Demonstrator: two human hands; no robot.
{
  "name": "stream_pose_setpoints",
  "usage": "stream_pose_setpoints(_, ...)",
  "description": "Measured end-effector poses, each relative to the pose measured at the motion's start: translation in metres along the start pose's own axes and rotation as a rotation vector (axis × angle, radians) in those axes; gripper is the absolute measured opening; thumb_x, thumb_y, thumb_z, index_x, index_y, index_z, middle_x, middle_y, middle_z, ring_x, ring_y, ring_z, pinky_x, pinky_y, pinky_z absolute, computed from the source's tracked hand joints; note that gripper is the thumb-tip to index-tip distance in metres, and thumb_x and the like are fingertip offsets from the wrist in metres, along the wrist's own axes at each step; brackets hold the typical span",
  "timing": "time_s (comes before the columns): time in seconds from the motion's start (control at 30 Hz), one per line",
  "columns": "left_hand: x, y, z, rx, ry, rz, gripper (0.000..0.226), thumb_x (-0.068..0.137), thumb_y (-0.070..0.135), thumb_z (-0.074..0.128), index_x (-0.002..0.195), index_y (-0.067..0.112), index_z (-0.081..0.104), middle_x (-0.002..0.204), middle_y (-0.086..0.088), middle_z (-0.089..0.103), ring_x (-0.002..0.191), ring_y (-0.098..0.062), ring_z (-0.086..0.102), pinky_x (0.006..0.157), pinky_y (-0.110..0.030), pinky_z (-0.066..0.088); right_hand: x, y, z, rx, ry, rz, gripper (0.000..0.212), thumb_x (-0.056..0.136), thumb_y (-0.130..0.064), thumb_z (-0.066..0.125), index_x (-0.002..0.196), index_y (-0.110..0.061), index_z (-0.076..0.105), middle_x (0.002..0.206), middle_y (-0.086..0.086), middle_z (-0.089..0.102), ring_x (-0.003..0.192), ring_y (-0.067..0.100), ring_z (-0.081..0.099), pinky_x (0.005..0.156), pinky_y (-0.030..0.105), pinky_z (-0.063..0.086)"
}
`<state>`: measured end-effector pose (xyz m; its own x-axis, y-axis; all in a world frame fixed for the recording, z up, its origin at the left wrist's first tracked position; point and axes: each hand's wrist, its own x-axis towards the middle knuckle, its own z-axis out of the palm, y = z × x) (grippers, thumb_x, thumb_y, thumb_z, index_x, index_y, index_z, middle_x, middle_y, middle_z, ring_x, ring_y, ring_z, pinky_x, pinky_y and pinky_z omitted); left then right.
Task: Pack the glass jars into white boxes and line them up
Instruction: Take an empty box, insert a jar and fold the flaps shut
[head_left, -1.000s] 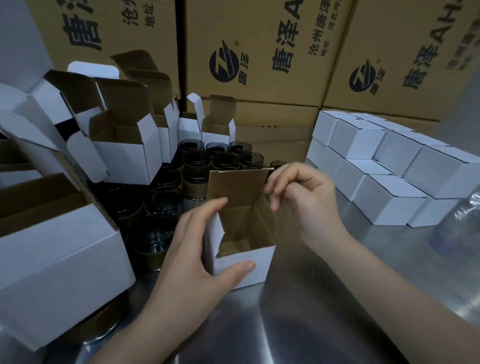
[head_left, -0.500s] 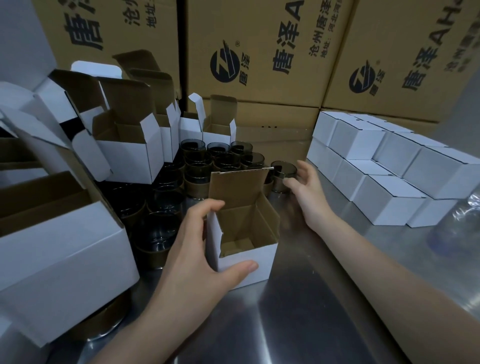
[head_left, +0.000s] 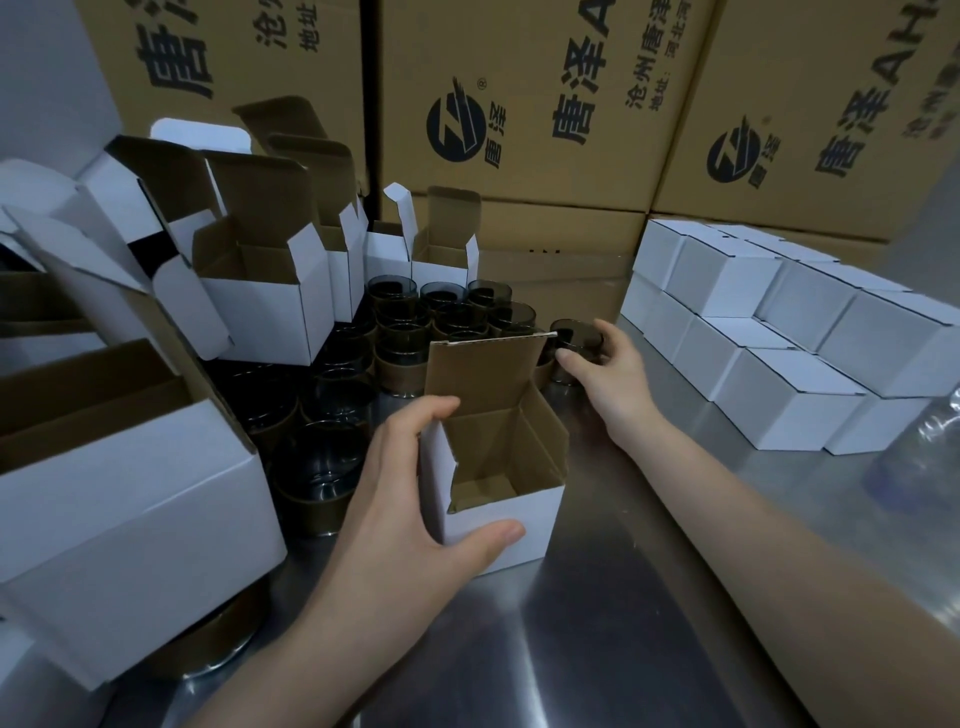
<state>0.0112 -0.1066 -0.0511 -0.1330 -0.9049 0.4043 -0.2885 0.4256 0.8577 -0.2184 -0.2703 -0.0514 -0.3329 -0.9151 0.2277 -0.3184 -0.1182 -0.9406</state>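
Note:
An open white box (head_left: 511, 512) with a brown inside stands on the steel table, its lid flap upright. My left hand (head_left: 410, 499) grips its left side, thumb across the front and fingers on the back corner. Just behind the flap, my right hand (head_left: 605, 364) curls round a dark glass jar (head_left: 574, 338) at the right edge of a cluster of several dark glass jars (head_left: 441, 312). The box shows nothing inside.
Several open white boxes (head_left: 270, 291) crowd the left and back. Closed white boxes (head_left: 789, 400) lie lined up and stacked at the right. Large brown cartons (head_left: 519, 104) wall off the back. A clear plastic bottle (head_left: 924, 447) sits at the far right on the steel table (head_left: 597, 649).
My right hand left the box's flap, reached back to the right and closed round a jar behind it. My left hand kept its hold on the box.

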Motion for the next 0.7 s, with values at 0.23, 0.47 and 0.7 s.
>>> stream_pose_setpoints(0.23, 0.000, 0.000, 0.000, 0.002, -0.003, -0.004, 0.085, 0.063, 0.038, 0.087, 0.117, 0.072, 0.029, 0.136, 0.026, 0.040, 0.129, 0.002, 0.043, 0.109, -0.040, 0.042, -0.009, -0.008, -0.022, 0.371, 0.050, 0.087, 0.048, 0.088, -0.018, 0.070, 0.133, -0.015, 0.055, 0.128, 0.010, 0.062, 0.118, 0.025, 0.061, 0.103, 0.043, 0.048)
stream_pose_setpoints(0.47, 0.000, 0.000, -0.001, 0.019, -0.010, 0.000, 0.090, 0.069, 0.028, 0.088, 0.117, 0.074, 0.028, 0.138, 0.024, 0.039, 0.130, 0.002, 0.042, 0.110, -0.041, 0.041, -0.028, -0.037, -0.034, 0.916, -0.159, 0.174, 0.012, 0.095, -0.016, 0.050, 0.095, -0.014, 0.062, 0.088, 0.004, 0.070, 0.091, 0.028, 0.069, 0.071, 0.043, 0.059)
stream_pose_setpoints(0.7, 0.001, -0.002, -0.002, 0.027, -0.043, 0.012, 0.100, 0.070, 0.033, 0.087, 0.129, 0.076, 0.019, 0.126, 0.051, 0.025, 0.126, 0.020, 0.032, 0.108, -0.031, 0.036, -0.056, -0.066, -0.028, 0.941, -0.315, 0.046, 0.013, 0.084, -0.032, 0.068, 0.083, -0.022, 0.075, 0.090, 0.001, 0.073, 0.088, 0.023, 0.069, 0.070, 0.037, 0.058)
